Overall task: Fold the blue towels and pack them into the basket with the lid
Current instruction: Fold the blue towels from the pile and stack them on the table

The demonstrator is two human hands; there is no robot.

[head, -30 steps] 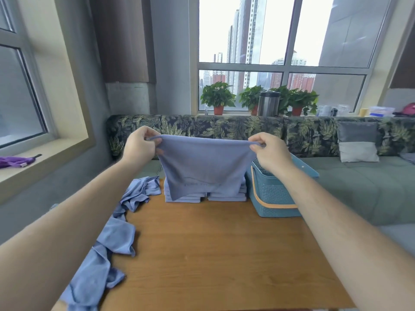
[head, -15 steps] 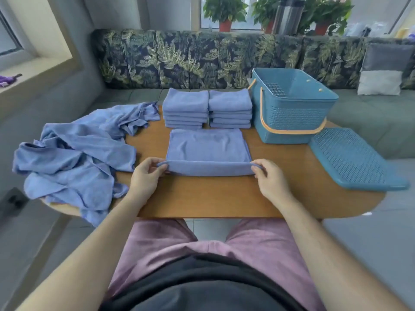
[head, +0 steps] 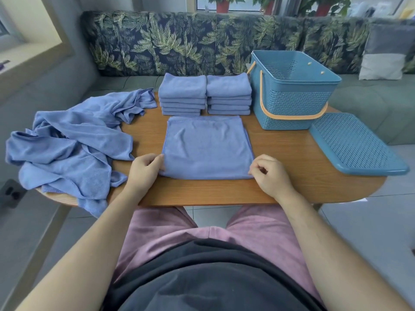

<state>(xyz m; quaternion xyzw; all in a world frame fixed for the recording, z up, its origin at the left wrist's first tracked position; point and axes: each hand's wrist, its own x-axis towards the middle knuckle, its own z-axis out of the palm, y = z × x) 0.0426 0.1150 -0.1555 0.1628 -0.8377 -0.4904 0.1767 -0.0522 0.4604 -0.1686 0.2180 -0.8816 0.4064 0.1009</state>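
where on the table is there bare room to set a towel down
Bare wood lies right of the flat towel, in front of the basket and left of the lid; also a strip along the near edge. The unfolded heap crowds the left, two folded stacks the back.

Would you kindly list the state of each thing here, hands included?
Front blue cloth towel: folded over, lying flat.
Two stacks of folded blue towels: neat, side by side.
Heap of blue towels: unfolded, crumpled.
Blue perforated plastic basket: upright, open, handle down.
Blue perforated lid: off, flat beside the basket.
Left hand: pinching the towel's near corner.
Right hand: curled at the other corner; grip unclear.
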